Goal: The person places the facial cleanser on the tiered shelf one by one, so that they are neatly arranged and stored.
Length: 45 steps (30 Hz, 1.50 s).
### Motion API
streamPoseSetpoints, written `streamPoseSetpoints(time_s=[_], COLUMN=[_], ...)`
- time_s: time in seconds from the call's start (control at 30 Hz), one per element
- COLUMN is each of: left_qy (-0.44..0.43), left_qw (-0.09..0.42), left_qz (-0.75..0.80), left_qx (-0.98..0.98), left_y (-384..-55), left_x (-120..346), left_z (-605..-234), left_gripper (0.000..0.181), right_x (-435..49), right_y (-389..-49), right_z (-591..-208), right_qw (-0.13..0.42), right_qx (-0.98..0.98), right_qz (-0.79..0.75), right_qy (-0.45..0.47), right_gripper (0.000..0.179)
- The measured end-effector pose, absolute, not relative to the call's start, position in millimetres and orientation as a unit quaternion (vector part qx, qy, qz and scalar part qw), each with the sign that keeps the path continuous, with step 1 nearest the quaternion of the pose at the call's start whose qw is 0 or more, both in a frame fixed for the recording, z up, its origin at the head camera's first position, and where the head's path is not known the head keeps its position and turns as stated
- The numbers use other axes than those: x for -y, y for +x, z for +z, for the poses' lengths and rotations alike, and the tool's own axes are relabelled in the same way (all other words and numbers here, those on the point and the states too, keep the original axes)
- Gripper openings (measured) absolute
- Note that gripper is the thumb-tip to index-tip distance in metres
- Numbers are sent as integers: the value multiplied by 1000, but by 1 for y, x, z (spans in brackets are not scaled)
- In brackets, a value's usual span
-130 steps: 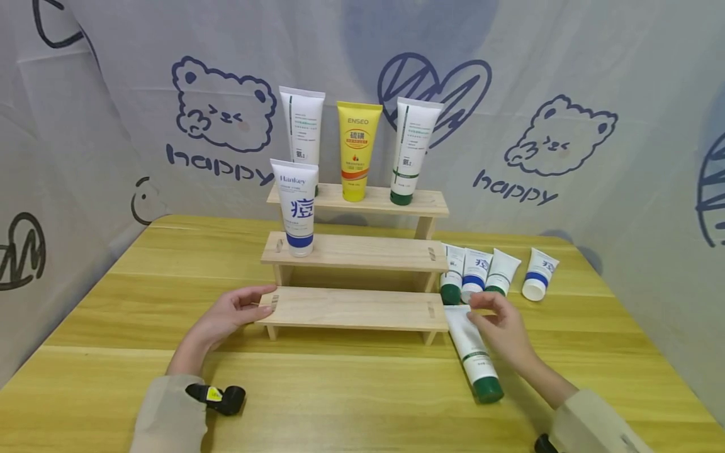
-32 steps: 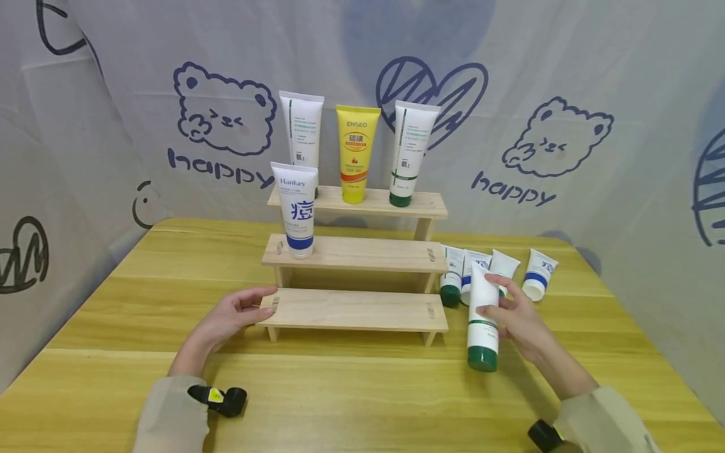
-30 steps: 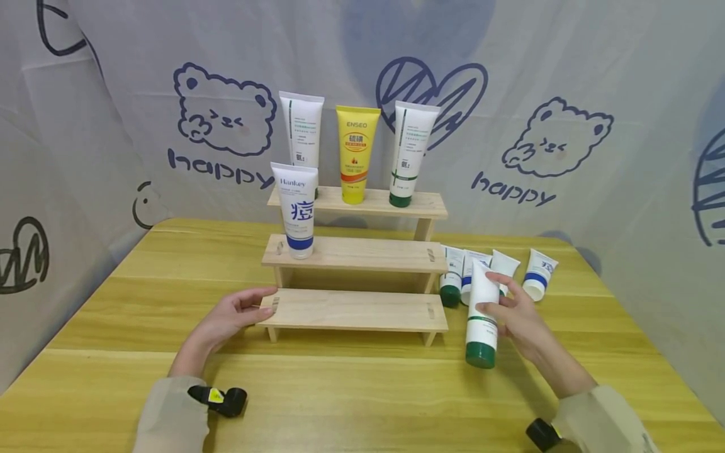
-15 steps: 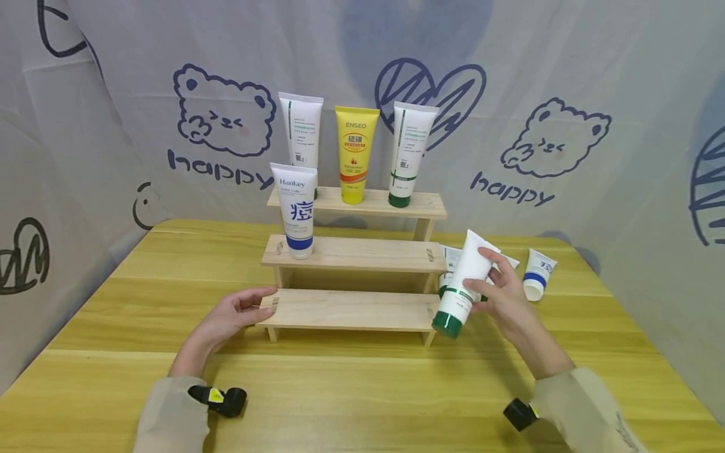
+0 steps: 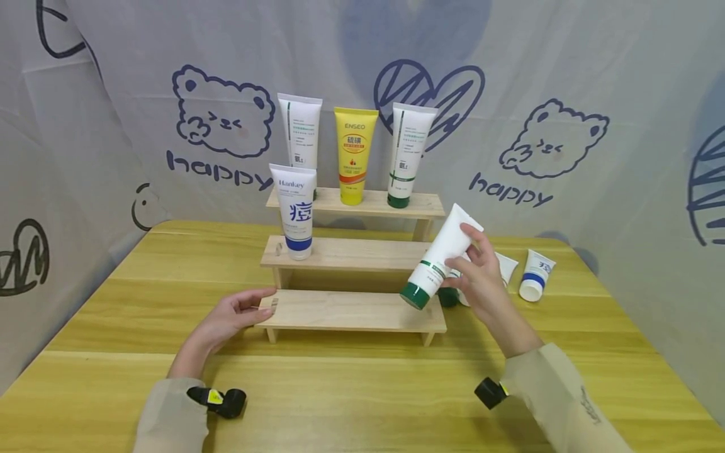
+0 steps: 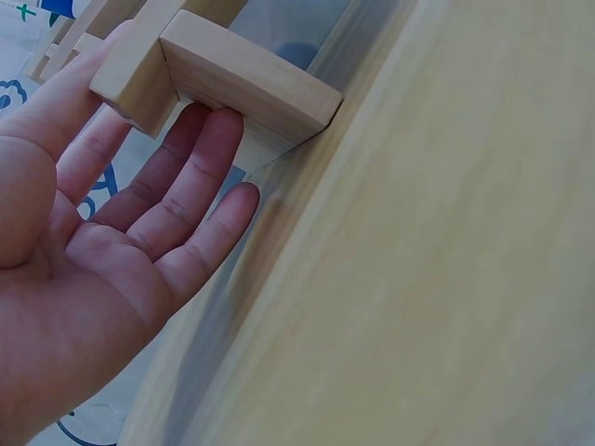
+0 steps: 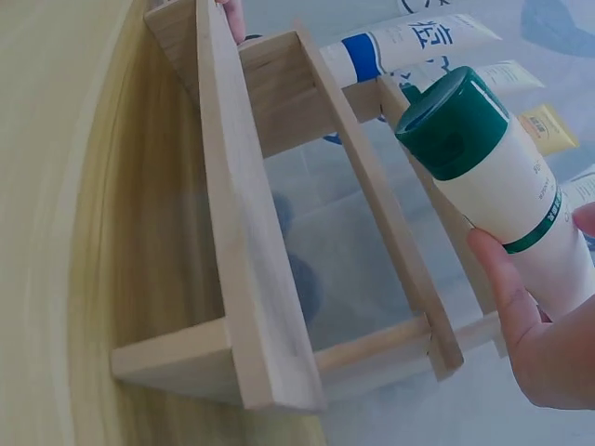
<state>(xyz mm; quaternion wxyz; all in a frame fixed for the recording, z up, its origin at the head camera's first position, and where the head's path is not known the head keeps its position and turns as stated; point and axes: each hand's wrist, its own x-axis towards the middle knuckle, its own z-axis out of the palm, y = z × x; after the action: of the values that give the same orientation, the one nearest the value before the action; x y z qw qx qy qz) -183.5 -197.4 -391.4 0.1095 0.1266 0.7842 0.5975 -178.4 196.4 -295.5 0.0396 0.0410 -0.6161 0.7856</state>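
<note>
My right hand (image 5: 478, 274) grips a white squeeze tube (image 5: 444, 245) with a green cap, thumb on one side and fingers on the other. The tube tilts, cap down and leftward, over the right part of a three-step wooden display rack (image 5: 351, 308). In the right wrist view the green cap (image 7: 456, 121) points toward the rack's steps. My left hand (image 5: 229, 314) holds the left end of the lowest step. The left wrist view shows fingertips (image 6: 223, 121) of that hand against the wood by the step's leg (image 6: 251, 79).
On the top step stand two white-and-green tubes (image 5: 300, 132) (image 5: 410, 151) around a yellow tube (image 5: 354, 157). A white-and-blue tube (image 5: 293, 211) stands at the middle step's left. Right of the rack, several tubes lie partly hidden behind my right hand; another white-and-blue tube (image 5: 535, 275) lies farther right.
My right hand has picked the white-and-green tube up from the table and carried it up and left, tilting its cap leftward over the rack. My left hand stays on the lowest step.
</note>
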Motion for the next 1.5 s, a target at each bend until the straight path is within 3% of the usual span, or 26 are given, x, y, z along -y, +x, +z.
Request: streamPoseSetpoints(time_s=[0.57, 0.9, 1.5], left_qy=[126, 123, 122], left_qw=[112, 111, 110], left_qz=[596, 594, 597], left_qx=[-785, -787, -785], left_y=[-184, -185, -185], left_x=[199, 200, 198], left_z=[-393, -395, -393], left_gripper=[53, 53, 53], right_x=[-156, -132, -97], right_y=[-201, -213, -234], right_z=[-291, -290, -276], right_qw=[133, 155, 233], right_qx=[568, 593, 661], right_qz=[806, 781, 665], right_qy=[104, 119, 257], right_gripper=[65, 65, 58])
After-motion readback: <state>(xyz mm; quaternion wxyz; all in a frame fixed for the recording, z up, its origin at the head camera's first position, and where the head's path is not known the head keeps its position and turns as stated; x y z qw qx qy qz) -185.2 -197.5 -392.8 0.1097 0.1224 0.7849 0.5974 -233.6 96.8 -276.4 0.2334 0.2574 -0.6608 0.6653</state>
